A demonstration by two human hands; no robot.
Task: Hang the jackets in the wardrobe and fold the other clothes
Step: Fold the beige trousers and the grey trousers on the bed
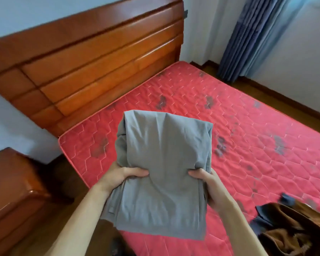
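grey garment (163,163): folded into a thick rectangle, several layers showing at its edges, held up in the air above the near-left part of the mattress, not touching it; lower end hangs toward the person.
left hand (124,175): grips the garment's left edge about mid-height, thumb curled over the front face, other fingers hidden behind the cloth.
right hand (204,179): grips the garment's right edge at the same height, thumb and fingertips bunching the fabric, remaining fingers wrapped round behind.
forearms: both bare, rising from the bottom edge toward the garment.
mattress (248,145): red quilted, dark blotches scattered over it, no sheet on it.
brown jacket (292,228): fuzzy, crumpled heap on the mattress's near-right part, right of the garment and apart from it.
dark blue cloth (262,217): partly under the jacket, type cannot tell.
headboard (92,52): orange-brown wood, at the mattress's far-left end.
nightstand (13,191): same wood, left of the mattress.
curtain (253,37): blue, beyond the mattress's far corner.
floor (284,100): wooden, runs along the mattress's far side.
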